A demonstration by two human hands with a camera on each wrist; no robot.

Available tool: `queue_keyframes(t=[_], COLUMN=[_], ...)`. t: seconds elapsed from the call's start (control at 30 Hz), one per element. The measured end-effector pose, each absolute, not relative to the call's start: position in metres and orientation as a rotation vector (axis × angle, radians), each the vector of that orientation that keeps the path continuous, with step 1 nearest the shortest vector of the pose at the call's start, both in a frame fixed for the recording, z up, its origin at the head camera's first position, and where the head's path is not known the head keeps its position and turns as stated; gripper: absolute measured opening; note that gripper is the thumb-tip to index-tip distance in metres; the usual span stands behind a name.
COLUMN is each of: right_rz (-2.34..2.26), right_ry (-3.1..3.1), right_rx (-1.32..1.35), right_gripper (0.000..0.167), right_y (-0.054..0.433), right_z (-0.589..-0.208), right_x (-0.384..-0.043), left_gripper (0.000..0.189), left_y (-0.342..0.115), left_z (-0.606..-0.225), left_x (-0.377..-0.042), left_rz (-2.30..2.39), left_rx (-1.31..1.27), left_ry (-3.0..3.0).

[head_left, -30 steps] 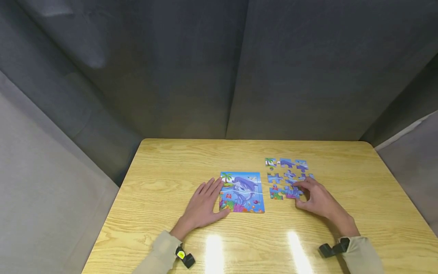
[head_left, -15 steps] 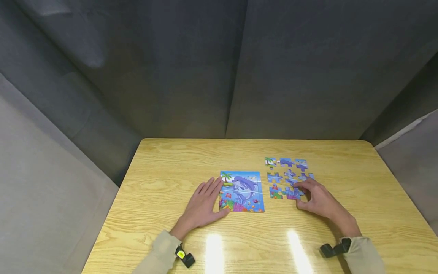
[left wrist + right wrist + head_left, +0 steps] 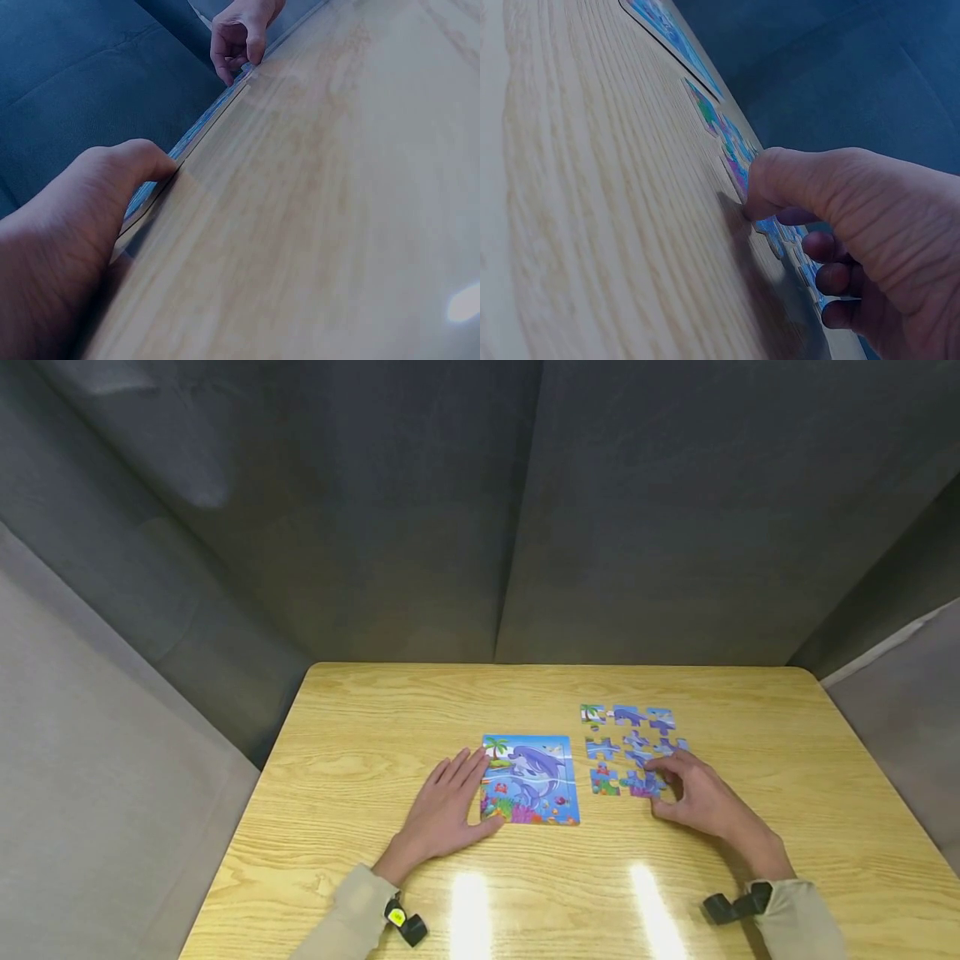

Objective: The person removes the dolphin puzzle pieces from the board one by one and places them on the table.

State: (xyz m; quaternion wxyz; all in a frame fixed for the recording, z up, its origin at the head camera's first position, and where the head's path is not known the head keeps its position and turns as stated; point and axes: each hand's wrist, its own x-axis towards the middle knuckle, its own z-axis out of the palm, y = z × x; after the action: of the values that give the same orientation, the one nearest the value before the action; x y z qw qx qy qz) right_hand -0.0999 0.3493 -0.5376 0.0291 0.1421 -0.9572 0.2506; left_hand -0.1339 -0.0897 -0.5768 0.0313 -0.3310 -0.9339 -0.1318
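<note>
A square dolphin puzzle board (image 3: 534, 779) lies flat on the table, with a palm tree, sea and coral printed on it. My left hand (image 3: 447, 814) rests along its left edge, fingers straight and thumb at the lower corner. To the right lie loose jigsaw pieces (image 3: 602, 749), laid out in rows with small gaps. My right hand (image 3: 699, 797) pinches a blue and purple jigsaw piece (image 3: 642, 784) in the nearest row between thumb and curled fingers. In the right wrist view the thumb (image 3: 769, 176) presses the piece's near edge; the far side is hidden.
The wooden table (image 3: 375, 718) carries both the board and the pieces. A dark grey curtain (image 3: 405, 527) hangs behind its far edge, and lighter panels (image 3: 82, 760) flank the sides. Bright reflections show on the near tabletop.
My right hand has shifted slightly to the right, and the pinched jigsaw piece has slid a little the same way. My left hand and the board have stayed in place.
</note>
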Motion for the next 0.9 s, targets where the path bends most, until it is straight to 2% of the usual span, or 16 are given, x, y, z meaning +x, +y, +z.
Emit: queue_keyframes(t=[0.5,0.9], right_rz=[0.763,0.924], right_ry=[-2.950,-2.799], right_rx=[0.473,0.574], right_gripper=[0.041,0.030], right_y=[0.350,0.313], right_z=[-0.534,-0.531], right_x=[-0.099,-0.107], left_gripper=[0.099,0.099], left_y=[-0.090,-0.090], left_z=[-0.577,-0.578], left_x=[-0.134,-0.135], left_rz=[-0.391,-0.388], left_rx=[-1.020,-1.021], left_ry=[-2.881,-2.881])
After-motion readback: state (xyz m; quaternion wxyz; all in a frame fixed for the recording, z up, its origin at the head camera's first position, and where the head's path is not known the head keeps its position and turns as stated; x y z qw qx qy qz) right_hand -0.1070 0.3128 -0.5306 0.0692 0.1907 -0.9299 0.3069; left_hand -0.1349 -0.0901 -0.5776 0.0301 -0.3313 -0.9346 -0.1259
